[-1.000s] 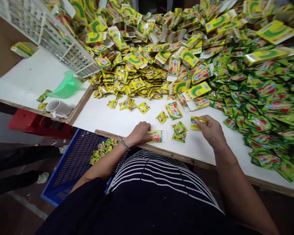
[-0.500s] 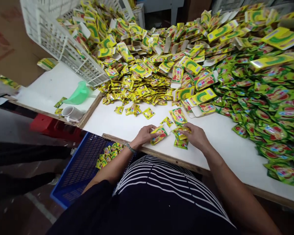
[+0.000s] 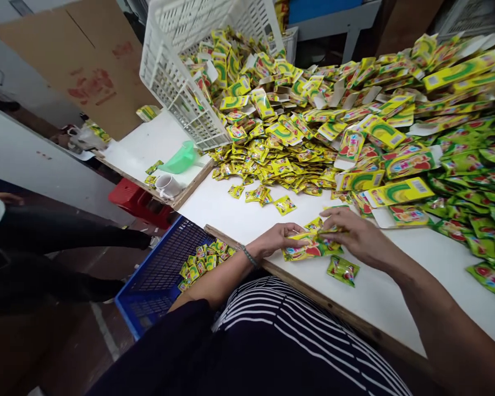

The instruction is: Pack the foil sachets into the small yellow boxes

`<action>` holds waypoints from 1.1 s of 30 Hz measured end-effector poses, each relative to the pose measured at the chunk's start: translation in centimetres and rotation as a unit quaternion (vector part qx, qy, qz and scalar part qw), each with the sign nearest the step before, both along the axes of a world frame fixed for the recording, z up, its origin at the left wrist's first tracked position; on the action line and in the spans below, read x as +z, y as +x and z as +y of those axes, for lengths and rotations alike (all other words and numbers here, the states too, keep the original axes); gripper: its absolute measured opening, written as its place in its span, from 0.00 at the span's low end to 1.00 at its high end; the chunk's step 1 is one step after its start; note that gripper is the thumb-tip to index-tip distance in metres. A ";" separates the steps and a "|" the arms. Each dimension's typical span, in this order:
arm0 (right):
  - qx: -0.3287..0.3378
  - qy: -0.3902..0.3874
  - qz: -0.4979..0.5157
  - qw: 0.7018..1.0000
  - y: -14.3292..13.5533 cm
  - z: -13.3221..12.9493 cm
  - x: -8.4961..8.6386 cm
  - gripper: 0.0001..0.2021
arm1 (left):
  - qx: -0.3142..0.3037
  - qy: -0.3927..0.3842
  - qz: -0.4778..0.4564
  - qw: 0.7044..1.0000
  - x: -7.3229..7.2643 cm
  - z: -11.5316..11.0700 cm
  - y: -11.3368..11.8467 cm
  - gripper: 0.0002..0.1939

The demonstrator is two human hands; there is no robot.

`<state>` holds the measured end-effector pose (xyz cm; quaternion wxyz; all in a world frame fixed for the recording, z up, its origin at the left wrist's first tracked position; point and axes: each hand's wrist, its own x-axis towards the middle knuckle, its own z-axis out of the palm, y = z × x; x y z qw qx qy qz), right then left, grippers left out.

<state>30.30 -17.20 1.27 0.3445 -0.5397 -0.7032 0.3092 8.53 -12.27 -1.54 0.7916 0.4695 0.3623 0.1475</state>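
Observation:
My left hand (image 3: 278, 241) is closed around a small yellow and green carton (image 3: 301, 252) with a fruit print, lying almost flat over the table's front edge. Pinched in the fingers of my right hand (image 3: 357, 234) is a small yellow sachet (image 3: 328, 233), held against the carton's right end. My fingers partly hide that end, so how far the sachet is inside cannot be seen. A green sachet (image 3: 343, 270) rests on the white tabletop just below my right hand. Behind my hands lies another yellow sachet (image 3: 313, 224), partly covered.
Yellow sachets (image 3: 272, 159) and cartons (image 3: 396, 190) are heaped at the back, with green sachets (image 3: 489, 245) at right. A white crate (image 3: 181, 93) tips out cartons. A blue crate (image 3: 148, 280) stands below left. A mug (image 3: 168, 187) and green scoop (image 3: 181, 159) sit left; a person's legs (image 3: 66, 231) are beyond.
The view has swung left, so the scene sits farther right. My right hand has brought the yellow sachet to the carton's end, leaving the green sachet on the table.

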 end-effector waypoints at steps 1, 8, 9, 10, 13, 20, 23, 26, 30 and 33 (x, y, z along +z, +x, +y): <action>-0.058 0.016 0.039 0.997 0.2 0.0 -0.1 0.09 | 0.025 0.002 -0.007 1.000 -0.1 0.0 0.0 0.28; -0.235 -0.101 0.117 0.960 -0.9 -0.4 -1.8 0.15 | 0.055 0.045 -0.024 0.997 0.0 0.2 0.8 0.25; -0.247 -0.094 0.115 0.957 -1.2 -0.4 -2.1 0.15 | 0.050 0.050 -0.025 0.997 0.0 0.1 0.9 0.25; -0.258 -0.077 0.108 0.957 -1.6 -0.5 -2.3 0.15 | 0.045 0.054 -0.027 0.997 0.1 0.0 1.0 0.24; -0.262 -0.028 0.064 0.963 -2.2 -0.9 -2.6 0.14 | 0.046 0.059 -0.032 0.997 0.2 -0.5 1.2 0.24; -0.292 -0.018 0.130 0.947 -2.9 -1.5 -3.0 0.14 | 0.051 0.036 0.014 0.998 0.3 -0.5 1.7 0.25; -0.306 0.007 0.126 0.944 -3.6 -1.6 -2.9 0.14 | 0.060 0.014 0.013 0.998 0.5 -0.3 1.7 0.24; -0.261 -0.008 0.119 0.958 -3.7 -1.8 -2.9 0.14 | 0.086 -0.004 0.012 0.996 0.7 -0.4 1.7 0.23; -0.275 0.011 0.077 0.958 -3.0 -2.0 -3.2 0.15 | 0.098 -0.015 -0.011 0.995 0.5 -0.8 1.8 0.24; -0.251 -0.001 0.063 0.966 -2.8 -2.2 -3.6 0.15 | 0.114 -0.010 -0.026 0.993 0.4 -1.0 1.9 0.25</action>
